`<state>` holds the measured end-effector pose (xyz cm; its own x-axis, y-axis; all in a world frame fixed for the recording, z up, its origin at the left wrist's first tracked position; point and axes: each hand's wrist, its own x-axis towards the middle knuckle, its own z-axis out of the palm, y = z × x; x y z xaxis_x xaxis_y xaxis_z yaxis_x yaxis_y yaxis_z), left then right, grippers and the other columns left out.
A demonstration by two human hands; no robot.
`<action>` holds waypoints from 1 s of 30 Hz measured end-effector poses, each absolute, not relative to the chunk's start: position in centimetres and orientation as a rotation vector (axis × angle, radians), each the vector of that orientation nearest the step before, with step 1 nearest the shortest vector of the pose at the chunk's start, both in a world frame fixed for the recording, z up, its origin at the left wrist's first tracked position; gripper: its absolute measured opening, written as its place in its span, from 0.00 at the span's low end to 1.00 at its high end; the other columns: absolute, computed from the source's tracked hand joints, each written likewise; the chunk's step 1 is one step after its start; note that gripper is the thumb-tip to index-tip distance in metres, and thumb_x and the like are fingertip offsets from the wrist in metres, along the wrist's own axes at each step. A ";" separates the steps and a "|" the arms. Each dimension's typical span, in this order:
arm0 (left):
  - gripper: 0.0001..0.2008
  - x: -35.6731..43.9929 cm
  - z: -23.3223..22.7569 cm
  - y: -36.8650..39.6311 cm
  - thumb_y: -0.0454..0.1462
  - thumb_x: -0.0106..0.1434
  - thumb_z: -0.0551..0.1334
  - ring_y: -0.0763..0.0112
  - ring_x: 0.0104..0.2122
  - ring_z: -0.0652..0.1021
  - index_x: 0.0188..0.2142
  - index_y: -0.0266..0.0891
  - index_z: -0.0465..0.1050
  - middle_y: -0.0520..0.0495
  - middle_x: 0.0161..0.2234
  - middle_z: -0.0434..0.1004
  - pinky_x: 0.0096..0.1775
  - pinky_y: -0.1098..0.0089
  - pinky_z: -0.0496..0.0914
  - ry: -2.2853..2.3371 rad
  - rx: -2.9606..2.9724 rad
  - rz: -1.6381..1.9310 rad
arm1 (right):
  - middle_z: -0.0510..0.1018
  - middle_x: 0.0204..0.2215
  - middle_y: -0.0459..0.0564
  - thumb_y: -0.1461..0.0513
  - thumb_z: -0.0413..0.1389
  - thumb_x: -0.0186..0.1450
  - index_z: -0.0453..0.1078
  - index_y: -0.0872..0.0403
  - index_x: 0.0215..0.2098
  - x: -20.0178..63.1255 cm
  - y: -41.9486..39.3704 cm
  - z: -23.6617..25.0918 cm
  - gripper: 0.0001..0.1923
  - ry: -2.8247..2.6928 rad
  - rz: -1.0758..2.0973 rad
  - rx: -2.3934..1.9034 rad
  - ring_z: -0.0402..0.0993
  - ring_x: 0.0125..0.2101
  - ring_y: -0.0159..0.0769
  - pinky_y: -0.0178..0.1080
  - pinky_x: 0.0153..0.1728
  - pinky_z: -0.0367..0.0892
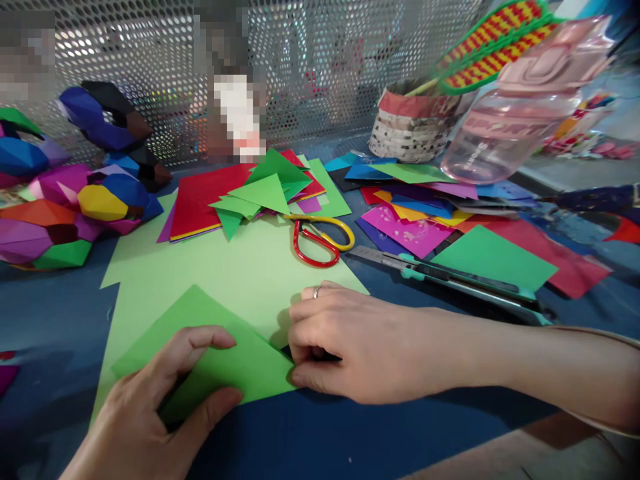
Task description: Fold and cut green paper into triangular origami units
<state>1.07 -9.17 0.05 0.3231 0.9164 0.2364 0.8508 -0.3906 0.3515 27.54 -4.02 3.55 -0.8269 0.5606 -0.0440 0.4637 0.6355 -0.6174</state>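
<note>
A sheet of green paper point(200, 313) with a pointed top corner lies on a larger pale green sheet point(240, 267), close to me. My left hand point(165, 393) is curved over its lower left part, thumb at the near edge and index finger on top. My right hand point(335, 347), with a ring on one finger, pinches the paper's right corner; the hidden fingers curl under. Scissors point(317, 243) with red and yellow handles lie beyond my right hand. A teal and black utility knife point(465, 283) lies to their right, blade out.
Folded green paper pieces point(265, 190) lie on red sheets point(205, 200) at the back. Coloured papers point(405, 230) spread on the right, near a pink water bottle point(515, 120) and a woven basket point(410, 127). Faceted paper models point(80, 193) stand at left, before a perforated metal panel point(150, 53).
</note>
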 end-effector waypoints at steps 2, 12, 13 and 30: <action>0.16 1.0 -0.1 -9.3 0.51 0.63 0.62 0.71 0.23 0.80 0.47 0.51 0.67 0.59 0.29 0.79 0.21 0.78 0.70 1.638 2.423 0.598 | 0.73 0.26 0.44 0.62 0.61 0.65 0.70 0.55 0.25 27.5 -4.2 3.5 0.11 -2.697 0.947 -0.870 0.69 0.35 0.35 0.38 0.38 0.60; 0.02 1.4 0.3 -8.5 0.38 0.69 0.58 0.73 0.27 0.79 0.38 0.46 0.69 0.55 0.31 0.76 0.29 0.77 0.72 1.390 2.544 0.558 | 0.73 0.28 0.45 0.64 0.60 0.64 0.64 0.54 0.24 27.1 -4.7 3.6 0.13 -2.653 0.957 -0.955 0.69 0.35 0.34 0.38 0.41 0.61; 0.03 1.5 0.4 -8.5 0.37 0.69 0.57 0.73 0.27 0.78 0.37 0.46 0.68 0.55 0.30 0.76 0.30 0.77 0.72 1.377 2.544 0.554 | 0.74 0.29 0.45 0.64 0.60 0.64 0.64 0.54 0.24 27.0 -4.8 3.7 0.13 -2.644 0.954 -0.974 0.69 0.35 0.34 0.38 0.42 0.61; 0.11 1.9 1.0 -8.9 0.26 0.68 0.51 0.63 0.49 0.79 0.39 0.40 0.69 0.41 0.49 0.78 0.49 0.65 0.75 1.111 2.926 0.624 | 0.75 0.32 0.48 0.65 0.59 0.64 0.69 0.55 0.27 26.3 -4.8 3.3 0.07 -2.678 0.944 -1.053 0.69 0.38 0.38 0.42 0.46 0.61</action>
<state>1.91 -8.88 0.98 0.6814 0.6282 0.3755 0.6478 -0.7565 0.0898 26.34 -4.79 3.29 -0.7526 0.6481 -0.1163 0.5778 0.5653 -0.5887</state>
